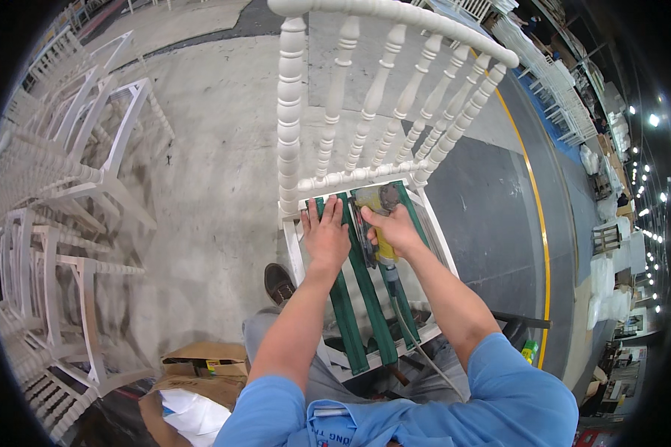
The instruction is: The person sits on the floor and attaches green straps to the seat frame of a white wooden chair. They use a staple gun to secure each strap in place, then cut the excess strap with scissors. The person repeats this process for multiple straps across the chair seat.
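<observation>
In front of me stands a white chair frame with a back of turned spindles. Green strips run lengthwise across its seat opening. My left hand lies flat on the strips near the chair back, fingers spread and holding nothing. Just to its right, my right hand is wrapped around a yellow power sander. The sander rests over the strips, its dark long base toward my left hand. A grey cord trails from the tool toward my lap. The sander's underside is hidden.
Several white chair frames crowd the left side. An open cardboard box with white sheets sits at lower left. More white frames stand at the far right, beyond a yellow floor line. My shoe is left of the seat.
</observation>
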Tool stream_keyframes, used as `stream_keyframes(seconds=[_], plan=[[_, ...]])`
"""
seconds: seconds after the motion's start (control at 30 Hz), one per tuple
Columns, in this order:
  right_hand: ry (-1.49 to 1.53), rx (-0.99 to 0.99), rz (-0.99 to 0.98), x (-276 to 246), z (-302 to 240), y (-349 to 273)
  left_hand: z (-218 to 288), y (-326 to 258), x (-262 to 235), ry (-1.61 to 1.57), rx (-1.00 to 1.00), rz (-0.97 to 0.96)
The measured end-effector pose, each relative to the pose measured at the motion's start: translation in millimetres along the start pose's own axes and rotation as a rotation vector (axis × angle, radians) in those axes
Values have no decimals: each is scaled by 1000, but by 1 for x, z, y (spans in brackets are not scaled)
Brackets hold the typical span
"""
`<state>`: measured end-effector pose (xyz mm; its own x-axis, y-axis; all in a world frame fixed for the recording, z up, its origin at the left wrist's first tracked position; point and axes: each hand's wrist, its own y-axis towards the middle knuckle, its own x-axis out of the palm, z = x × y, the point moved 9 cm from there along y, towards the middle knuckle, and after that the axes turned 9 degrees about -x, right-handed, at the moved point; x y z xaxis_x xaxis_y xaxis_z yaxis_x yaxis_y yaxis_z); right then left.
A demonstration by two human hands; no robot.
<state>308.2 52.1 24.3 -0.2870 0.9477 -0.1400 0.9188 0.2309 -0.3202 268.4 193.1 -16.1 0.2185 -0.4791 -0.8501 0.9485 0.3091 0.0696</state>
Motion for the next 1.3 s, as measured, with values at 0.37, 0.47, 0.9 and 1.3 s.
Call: stream_keyframes(seconds=[0.37, 0.47, 0.9, 1.3], plan=[[-97, -119, 39, 18, 13, 31, -5, 1, 3, -7, -20, -12], [-127, -108, 21, 20, 12, 32, -5, 2, 2, -14, -20, -22], [-73, -149, 8, 23, 12, 29, -10, -2, -5, -123, -77, 77], [-122, -97, -10, 34, 11, 30, -14, 1, 3, -58, -101, 71]])
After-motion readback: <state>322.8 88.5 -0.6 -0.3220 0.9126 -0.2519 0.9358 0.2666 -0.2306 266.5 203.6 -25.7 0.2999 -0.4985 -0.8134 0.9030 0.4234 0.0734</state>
